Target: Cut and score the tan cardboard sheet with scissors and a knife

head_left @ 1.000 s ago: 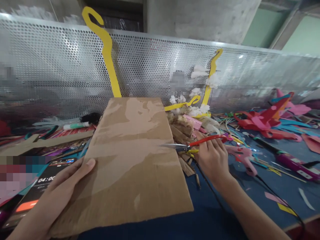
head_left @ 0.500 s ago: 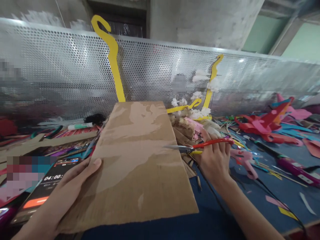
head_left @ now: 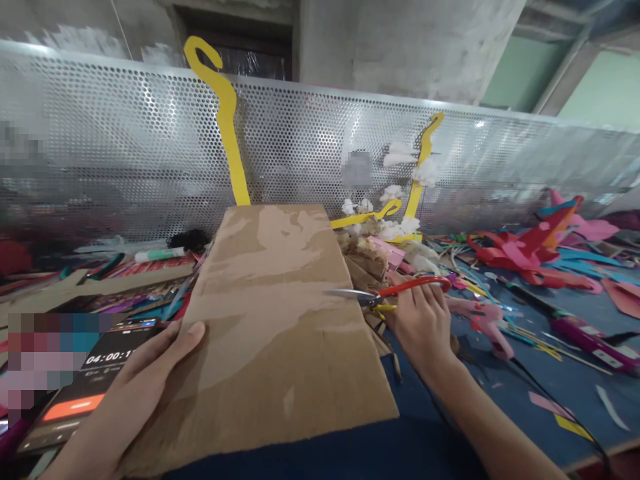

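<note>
A large sheet of brown cardboard [head_left: 260, 373], with paler torn-looking patches, is held up in front of me. My left hand [head_left: 160, 360] grips its left edge, thumb on the face and fingers behind. In my right hand [head_left: 423, 320] is a pair of scissors [head_left: 407, 285] with red handles. Their blades straddle the sheet's right edge; one lies over the front face and the other is hidden behind. Below the left wrist side lies a phone [head_left: 80, 393] showing a running timer.
Yellow hook-shaped cutouts [head_left: 229, 127] lean on a perforated metal panel [head_left: 300, 133]. White cotton-like tufts [head_left: 425, 172] surround another. Right on the blue table [head_left: 515, 393] are a pink glue gun [head_left: 493, 327], a purple tool [head_left: 585, 337], paper scraps and red foam shapes [head_left: 530, 247].
My right hand and the scissors have shifted slightly left, the blades reaching a little further over the cardboard. My left hand keeps its grip.
</note>
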The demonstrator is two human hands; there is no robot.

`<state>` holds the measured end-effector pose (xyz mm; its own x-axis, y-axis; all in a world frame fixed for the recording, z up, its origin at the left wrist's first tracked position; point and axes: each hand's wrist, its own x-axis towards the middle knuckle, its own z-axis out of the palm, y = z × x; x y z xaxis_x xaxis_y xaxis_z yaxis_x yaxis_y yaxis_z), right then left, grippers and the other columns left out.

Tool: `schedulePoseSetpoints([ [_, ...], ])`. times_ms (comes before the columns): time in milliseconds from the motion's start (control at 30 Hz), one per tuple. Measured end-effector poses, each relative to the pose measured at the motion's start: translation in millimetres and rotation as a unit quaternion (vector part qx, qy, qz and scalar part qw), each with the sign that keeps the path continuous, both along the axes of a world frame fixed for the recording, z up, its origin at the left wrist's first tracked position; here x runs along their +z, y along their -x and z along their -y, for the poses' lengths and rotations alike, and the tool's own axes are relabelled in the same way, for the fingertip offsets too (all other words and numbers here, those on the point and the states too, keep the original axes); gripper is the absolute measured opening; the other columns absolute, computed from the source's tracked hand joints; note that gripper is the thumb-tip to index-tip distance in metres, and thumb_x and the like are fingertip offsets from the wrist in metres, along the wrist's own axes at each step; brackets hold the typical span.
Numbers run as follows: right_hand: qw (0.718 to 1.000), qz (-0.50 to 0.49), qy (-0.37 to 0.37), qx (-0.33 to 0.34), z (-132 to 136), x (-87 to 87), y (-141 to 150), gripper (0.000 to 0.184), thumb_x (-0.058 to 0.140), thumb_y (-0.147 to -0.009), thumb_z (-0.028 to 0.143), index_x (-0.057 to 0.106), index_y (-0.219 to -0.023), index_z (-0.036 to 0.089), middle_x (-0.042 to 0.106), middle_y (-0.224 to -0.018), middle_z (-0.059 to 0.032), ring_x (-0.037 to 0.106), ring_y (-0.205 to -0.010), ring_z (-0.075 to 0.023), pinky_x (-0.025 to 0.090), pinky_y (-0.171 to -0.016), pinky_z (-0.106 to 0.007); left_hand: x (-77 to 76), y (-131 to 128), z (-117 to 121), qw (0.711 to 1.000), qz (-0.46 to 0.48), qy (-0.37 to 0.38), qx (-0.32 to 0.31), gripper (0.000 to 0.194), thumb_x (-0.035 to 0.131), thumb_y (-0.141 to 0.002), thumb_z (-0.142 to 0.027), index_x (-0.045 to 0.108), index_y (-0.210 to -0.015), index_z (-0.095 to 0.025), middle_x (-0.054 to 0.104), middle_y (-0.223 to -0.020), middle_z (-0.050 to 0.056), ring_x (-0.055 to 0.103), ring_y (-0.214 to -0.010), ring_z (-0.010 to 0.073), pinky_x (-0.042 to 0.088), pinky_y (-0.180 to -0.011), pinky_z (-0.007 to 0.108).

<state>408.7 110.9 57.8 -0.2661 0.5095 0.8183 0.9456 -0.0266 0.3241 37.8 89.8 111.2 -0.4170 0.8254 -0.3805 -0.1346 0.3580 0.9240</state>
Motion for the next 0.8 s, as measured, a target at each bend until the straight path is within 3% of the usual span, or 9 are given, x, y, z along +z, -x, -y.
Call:
schedulePoseSetpoints([
  [67,1.0,0.003,0.009,-0.002,-0.1,-1.1,-0.3,0.041,0.057,-0.099,0.023,0.062,-0.134,0.003,0.076,-0.108,-0.0205,0.068,-0.101,-0.0363,0.049,-0.096,-0.048,6.2,-4.3,0.4,0.999,0.01,0.026,0.016,0.031,0.091,-0.051,-0.05,0.078,-0.075,-0.037,0.079,-0.068,-0.001,0.071,-0.048,0.0261,0.059,-0.039,0.036],
  [167,1.0,0.005,0.022,-0.006,-0.6,-2.8,-0.4,0.034,0.057,-0.097,0.017,0.066,-0.127,0.005,0.076,-0.108,-0.0198,0.068,-0.101,-0.0361,0.05,-0.095,-0.047,9.4,-6.0,-0.5,0.999,0.028,0.024,-0.011,0.038,0.089,-0.051,-0.052,0.081,-0.086,-0.037,0.079,-0.065,0.0,0.066,-0.038,0.0263,0.056,-0.034,0.038],
  [300,1.0,0.005,0.03,-0.007,-1.2,-5.3,-1.3,0.031,0.057,-0.095,0.014,0.068,-0.123,0.007,0.076,-0.105,-0.0181,0.068,-0.099,-0.034,0.051,-0.096,-0.046,2.8,0.8,-3.4,0.999,0.031,0.025,-0.035,0.05,0.09,-0.051,-0.053,0.082,-0.097,-0.035,0.08,-0.069,0.002,0.067,-0.038,0.0276,0.054,-0.031,0.038],
  [433,0.999,0.008,0.041,-0.008,-1.2,-5.6,-0.6,0.031,0.058,-0.092,0.011,0.069,-0.121,0.008,0.077,-0.102,-0.0173,0.069,-0.097,-0.0329,0.051,-0.095,-0.044,-2.4,4.3,-3.0,0.997,0.046,-0.025,-0.064,0.041,0.094,-0.053,-0.049,0.079,-0.088,-0.036,0.078,-0.066,-0.002,0.073,-0.049,0.0245,0.058,-0.038,0.03],
  [600,0.999,-0.005,0.038,-0.018,-4.4,4.5,0.0,0.032,0.062,-0.094,0.019,0.066,-0.124,0.009,0.073,-0.113,-0.0206,0.066,-0.105,-0.0349,0.052,-0.093,-0.046,-4.3,3.8,-2.7,0.997,0.037,-0.045,-0.05,0.032,0.092,-0.064,-0.047,0.078,-0.09,-0.034,0.073,-0.058,-0.005,0.067,-0.041,0.0188,0.056,-0.037,0.026],
  [800,1.0,0.012,0.024,-0.009,-3.2,18.2,-5.5,0.031,0.064,-0.096,0.03,0.067,-0.117,0.008,0.07,-0.117,-0.0229,0.063,-0.109,-0.0361,0.052,-0.093,-0.046,-4.3,7.6,-6.7,0.991,0.081,-0.069,-0.081,0.056,0.095,-0.06,-0.042,0.077,-0.11,-0.025,0.081,-0.073,0.001,0.074,-0.049,0.0225,0.061,-0.044,0.029],
])
